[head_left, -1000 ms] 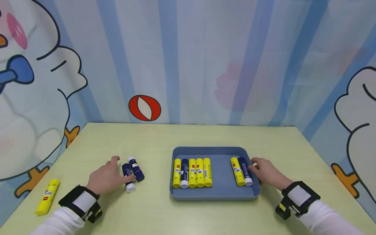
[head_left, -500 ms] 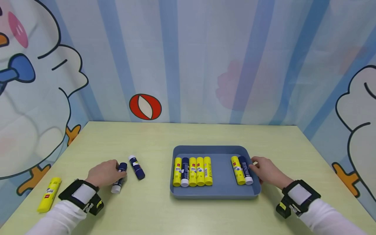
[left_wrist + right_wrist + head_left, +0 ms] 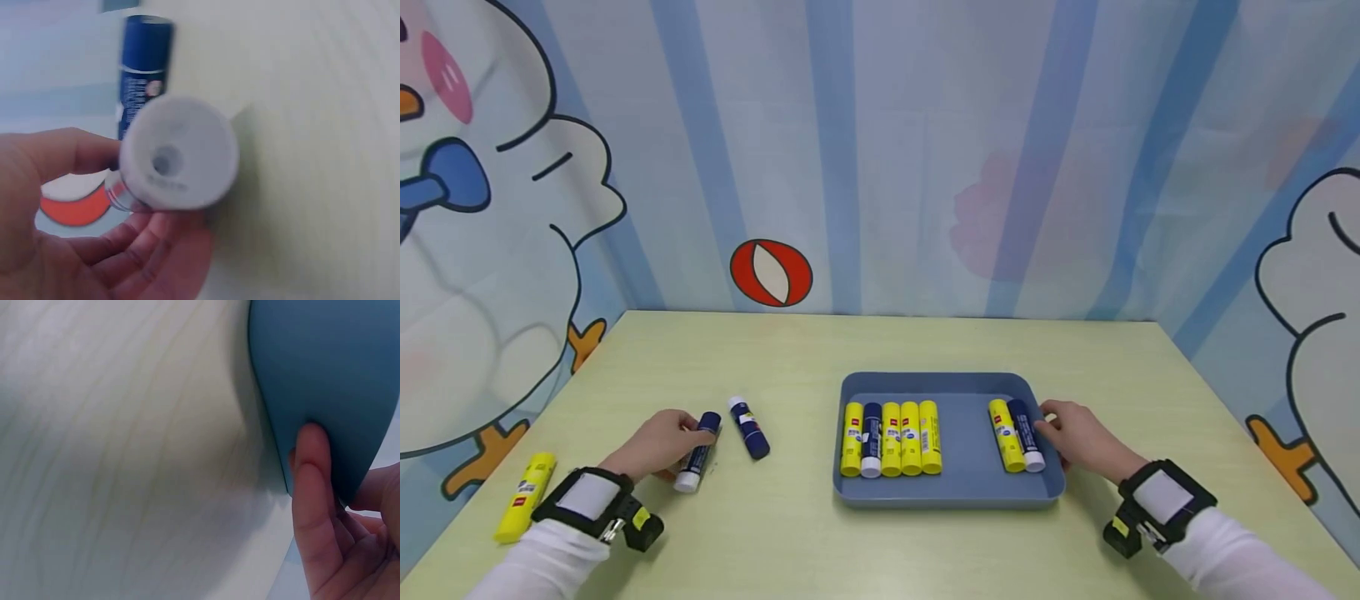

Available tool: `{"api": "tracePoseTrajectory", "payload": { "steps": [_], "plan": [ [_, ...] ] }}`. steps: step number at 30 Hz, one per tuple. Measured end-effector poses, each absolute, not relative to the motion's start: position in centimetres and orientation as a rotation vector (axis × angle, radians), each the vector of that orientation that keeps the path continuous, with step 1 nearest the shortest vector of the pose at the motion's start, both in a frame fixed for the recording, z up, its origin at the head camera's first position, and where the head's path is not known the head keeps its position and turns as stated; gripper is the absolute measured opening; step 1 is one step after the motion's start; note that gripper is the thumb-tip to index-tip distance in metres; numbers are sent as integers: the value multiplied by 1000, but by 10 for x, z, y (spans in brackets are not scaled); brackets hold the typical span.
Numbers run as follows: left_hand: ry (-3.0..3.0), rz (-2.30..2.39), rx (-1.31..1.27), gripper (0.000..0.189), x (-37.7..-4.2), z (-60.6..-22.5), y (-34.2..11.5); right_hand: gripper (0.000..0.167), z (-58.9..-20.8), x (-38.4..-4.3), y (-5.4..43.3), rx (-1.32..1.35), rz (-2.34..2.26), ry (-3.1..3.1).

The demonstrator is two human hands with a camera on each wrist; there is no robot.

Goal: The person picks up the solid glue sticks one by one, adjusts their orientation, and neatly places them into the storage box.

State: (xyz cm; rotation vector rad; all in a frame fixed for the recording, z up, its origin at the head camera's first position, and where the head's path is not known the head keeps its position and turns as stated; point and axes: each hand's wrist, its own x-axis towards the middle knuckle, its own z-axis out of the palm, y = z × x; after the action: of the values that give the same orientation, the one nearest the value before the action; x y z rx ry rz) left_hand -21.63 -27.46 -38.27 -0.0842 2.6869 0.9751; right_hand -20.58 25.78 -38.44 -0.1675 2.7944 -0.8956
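My left hand [image 3: 658, 446] holds a navy-blue glue stick [image 3: 697, 457] between thumb and fingers, over the left part of the table. In the left wrist view the held stick's round white end [image 3: 194, 144] faces the camera. Just right of it, a second navy glue stick [image 3: 749, 429] lies apart on the table. My right hand [image 3: 1086, 442] grips the right rim of the grey-blue tray [image 3: 966, 450]. In the right wrist view the fingers [image 3: 312, 487] press the tray's outer wall [image 3: 331, 375], and the thumb is over the rim.
Inside the tray, a row of yellow glue sticks [image 3: 891, 440] with one navy stick [image 3: 871, 440] lies at left. A yellow [image 3: 1007, 435] and a navy stick [image 3: 1026, 435] lie at right. A larger yellow tube [image 3: 525, 498] rests near the table's left edge.
My left hand has closed on the nearer navy glue stick and drawn it leftward, away from the other navy stick. My right hand has stayed at the tray rim.
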Motion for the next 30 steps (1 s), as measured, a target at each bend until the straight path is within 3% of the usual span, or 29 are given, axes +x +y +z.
{"api": "tracePoseTrajectory", "payload": {
  "steps": [6,11,25,30],
  "plan": [
    [2490,1328,-146,67,-218,-377,-274,24,-385,-207,258,-152,-885,2799],
    [2330,1551,-37,74,-221,-361,-245,24,-385,-208,259,-123,-864,2797],
    [2193,1582,225,50,-242,-334,-107,27,-388,-208,258,-107,-883,2784],
    [2152,1573,277,51,-244,-331,-65,26,-387,-208,258,-112,-894,2787]
  ]
}}
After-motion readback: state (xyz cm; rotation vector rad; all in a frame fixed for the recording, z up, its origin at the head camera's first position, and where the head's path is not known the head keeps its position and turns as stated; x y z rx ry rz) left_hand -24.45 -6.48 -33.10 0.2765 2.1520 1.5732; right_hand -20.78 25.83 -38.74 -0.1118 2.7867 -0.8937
